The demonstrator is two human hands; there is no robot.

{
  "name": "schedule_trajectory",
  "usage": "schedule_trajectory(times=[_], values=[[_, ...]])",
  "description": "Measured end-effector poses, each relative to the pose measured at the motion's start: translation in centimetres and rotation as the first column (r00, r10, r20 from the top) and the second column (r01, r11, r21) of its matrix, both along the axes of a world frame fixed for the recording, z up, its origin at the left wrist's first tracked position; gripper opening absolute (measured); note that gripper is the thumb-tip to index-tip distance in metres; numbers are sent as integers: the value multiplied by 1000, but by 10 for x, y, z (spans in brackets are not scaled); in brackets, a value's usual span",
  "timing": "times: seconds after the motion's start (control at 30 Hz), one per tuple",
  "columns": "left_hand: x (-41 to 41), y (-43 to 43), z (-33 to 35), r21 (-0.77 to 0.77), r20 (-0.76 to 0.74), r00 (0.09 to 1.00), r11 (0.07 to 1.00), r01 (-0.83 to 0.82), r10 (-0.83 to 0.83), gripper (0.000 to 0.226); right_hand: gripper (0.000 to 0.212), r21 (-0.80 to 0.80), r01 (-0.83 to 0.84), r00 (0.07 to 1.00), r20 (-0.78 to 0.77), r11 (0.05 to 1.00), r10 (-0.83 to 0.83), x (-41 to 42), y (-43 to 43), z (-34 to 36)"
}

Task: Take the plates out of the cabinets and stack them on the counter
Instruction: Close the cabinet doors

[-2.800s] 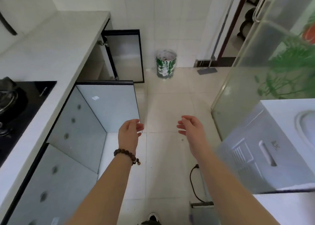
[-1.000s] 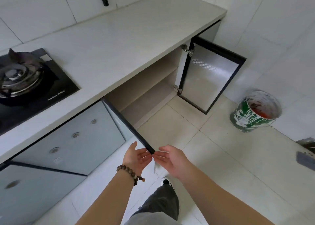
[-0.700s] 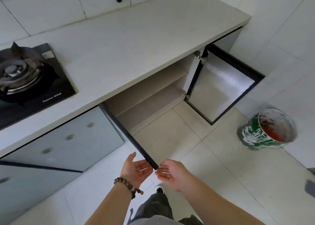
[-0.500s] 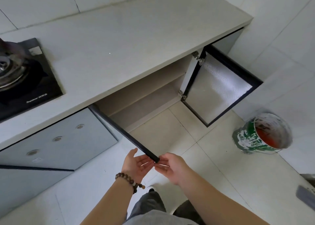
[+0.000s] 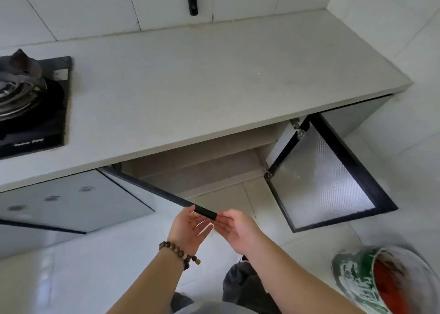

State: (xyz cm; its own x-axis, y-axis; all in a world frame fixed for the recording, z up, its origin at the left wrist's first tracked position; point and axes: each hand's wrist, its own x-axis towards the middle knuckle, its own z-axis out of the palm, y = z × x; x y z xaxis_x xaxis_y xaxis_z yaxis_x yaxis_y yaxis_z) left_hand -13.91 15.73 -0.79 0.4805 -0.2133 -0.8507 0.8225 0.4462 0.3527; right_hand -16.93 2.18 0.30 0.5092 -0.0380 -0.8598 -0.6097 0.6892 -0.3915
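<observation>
Left hand [image 5: 189, 229] and right hand [image 5: 239, 229] have stayed at the free corner of the open cabinet door [image 5: 154, 191], while the view has swung square to the desk [image 5: 190, 87] and the paint bucket [image 5: 371, 282] has slid to the lower right. Both hands' fingers [image 5: 204, 225] are relaxed and open, gripping nothing. Where the plates are in the cabinet [image 5: 202, 170] cannot be told.

Bright even daylight, soft shadow under counter [image 5: 214, 80], wide-angle bending, blurred bucket [image 5: 385, 280] at corner

Probably a home kitchen: gas hob [image 5: 28, 104] set in a counter [image 5: 202, 87], tiled wall [image 5: 95, 6], cabinets [image 5: 202, 168] below.
</observation>
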Motion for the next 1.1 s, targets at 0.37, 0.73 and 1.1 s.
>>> schedule_trajectory(times=[0.37,0.73,1.1], values=[[77,-86,13,-22,-14,948,948,-318,317,36,13,-4,-151,988,1,988,151,112,-74,6],[139,-111,18,-121,8,900,894,-431,435,34,22,5,-70,996,63,998,69,182,-92,-4],[164,-117,6,-110,43,912,909,-401,408,46,20,43,-76,993,94,996,72,215,-102,-5]])
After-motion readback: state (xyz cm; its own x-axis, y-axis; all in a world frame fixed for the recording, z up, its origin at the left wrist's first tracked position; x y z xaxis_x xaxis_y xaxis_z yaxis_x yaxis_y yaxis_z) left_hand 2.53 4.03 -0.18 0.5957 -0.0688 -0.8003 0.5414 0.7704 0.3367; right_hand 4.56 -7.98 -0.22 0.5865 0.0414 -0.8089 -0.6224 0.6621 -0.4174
